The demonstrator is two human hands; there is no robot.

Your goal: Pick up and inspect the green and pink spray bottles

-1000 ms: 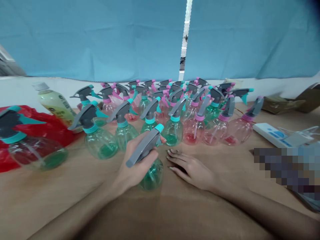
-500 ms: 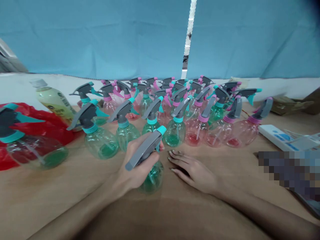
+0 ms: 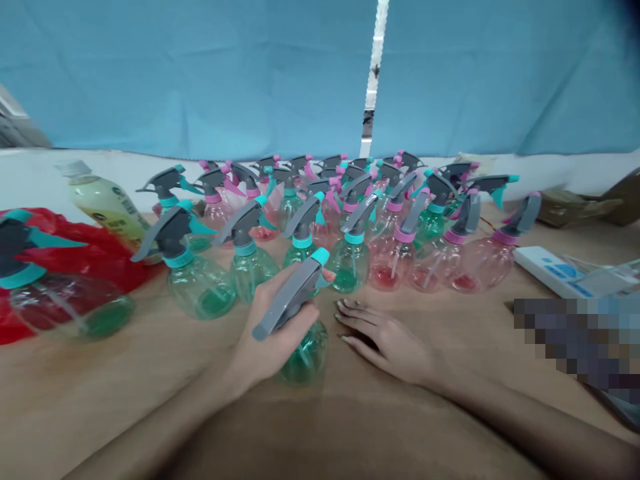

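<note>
My left hand [image 3: 270,333] is wrapped round the neck of a green spray bottle [image 3: 305,350] with a grey trigger head and teal nozzle, standing on the brown table [image 3: 150,373]. Just to its right, my right hand [image 3: 385,337] lies flat on the table with fingers stretched out, holding nothing. Right behind both hands stand several green spray bottles [image 3: 200,280] and pink spray bottles [image 3: 395,257] in rows.
A red plastic bag [image 3: 100,257] and a yellowish drink bottle [image 3: 107,207] lie at the left, with one green spray bottle [image 3: 60,300] lying on its side there. A white box [image 3: 555,270] and papers sit at the right. A blue curtain [image 3: 200,73] hangs behind.
</note>
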